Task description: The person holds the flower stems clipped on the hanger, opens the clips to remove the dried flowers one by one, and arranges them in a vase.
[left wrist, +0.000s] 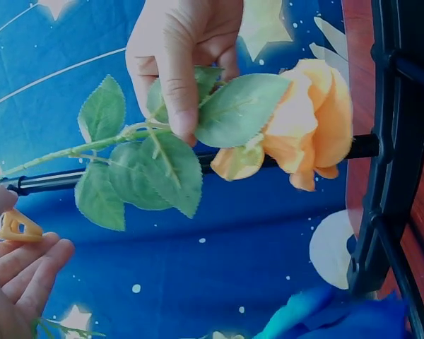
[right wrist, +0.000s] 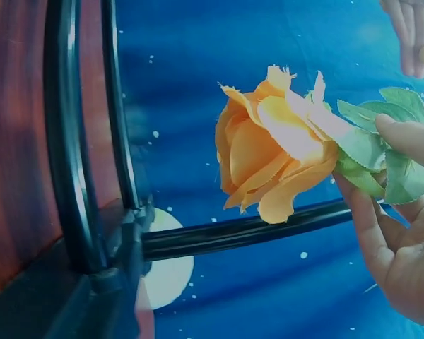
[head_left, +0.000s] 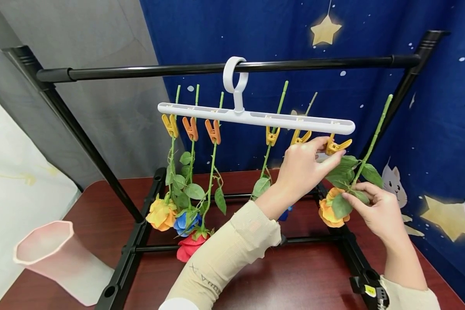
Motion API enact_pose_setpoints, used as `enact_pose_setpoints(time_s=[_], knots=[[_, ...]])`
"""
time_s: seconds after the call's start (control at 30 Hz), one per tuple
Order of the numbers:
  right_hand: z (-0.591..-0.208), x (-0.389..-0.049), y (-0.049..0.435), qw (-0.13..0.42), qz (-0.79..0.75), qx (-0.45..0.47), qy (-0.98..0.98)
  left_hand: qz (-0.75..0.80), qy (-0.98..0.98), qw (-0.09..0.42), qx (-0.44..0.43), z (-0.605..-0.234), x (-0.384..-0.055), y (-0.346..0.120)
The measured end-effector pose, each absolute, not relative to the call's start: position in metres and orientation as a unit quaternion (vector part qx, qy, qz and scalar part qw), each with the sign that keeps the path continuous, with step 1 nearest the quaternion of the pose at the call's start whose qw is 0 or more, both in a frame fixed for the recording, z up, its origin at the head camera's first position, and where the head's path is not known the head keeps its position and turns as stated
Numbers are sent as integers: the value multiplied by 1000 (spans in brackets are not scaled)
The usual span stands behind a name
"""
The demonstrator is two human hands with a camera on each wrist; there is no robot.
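Observation:
My left hand (head_left: 303, 167) pinches the yellow clothespin (head_left: 336, 147) at the right end of a white clip hanger (head_left: 294, 122). In the left wrist view this clothespin (left wrist: 20, 227) sits between thumb and fingers. An orange-yellow artificial rose (head_left: 327, 212) points bloom-down, its stem (head_left: 373, 140) slanting up to the right of the hanger's end, apart from the clothespin. My right hand (head_left: 380, 212) holds the stem among its leaves, just above the bloom. In the right wrist view the bloom (right wrist: 268, 152) is beside the right hand (right wrist: 403, 240).
The hanger's hook (head_left: 235, 79) loops over a black rack bar (head_left: 159, 70). Clothespins hold a yellow rose (head_left: 161, 214), a blue rose (head_left: 187, 223), a red rose (head_left: 190, 249) and other stems upside down. A tilted pink-white vase (head_left: 67, 265) is at the left on the brown table (head_left: 94, 215).

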State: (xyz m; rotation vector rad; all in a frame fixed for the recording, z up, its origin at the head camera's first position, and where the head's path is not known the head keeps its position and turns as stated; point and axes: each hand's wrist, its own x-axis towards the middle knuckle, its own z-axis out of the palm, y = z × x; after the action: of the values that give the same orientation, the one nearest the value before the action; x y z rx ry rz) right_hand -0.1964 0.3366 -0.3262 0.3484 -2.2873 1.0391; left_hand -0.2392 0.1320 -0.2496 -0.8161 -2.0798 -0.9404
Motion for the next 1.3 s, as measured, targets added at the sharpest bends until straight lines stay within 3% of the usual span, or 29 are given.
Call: enact_pose_setpoints(time_s=[0.43,0.8,0.97,1.3], knots=[[-310,-178,334,335,382,178,-843,-396,-797,259,-376,-256,-214,108],[-313,-166,317,337,389,207,-832,-294,-790,337,-419,-274,-172,61],[-302,-145,305,311,364,202,-854,-301,-773,336,-447,-277,-159,34],[-296,-118,278,249,327,221,-884,-268,-723,402,-494,-280,-147,-10]])
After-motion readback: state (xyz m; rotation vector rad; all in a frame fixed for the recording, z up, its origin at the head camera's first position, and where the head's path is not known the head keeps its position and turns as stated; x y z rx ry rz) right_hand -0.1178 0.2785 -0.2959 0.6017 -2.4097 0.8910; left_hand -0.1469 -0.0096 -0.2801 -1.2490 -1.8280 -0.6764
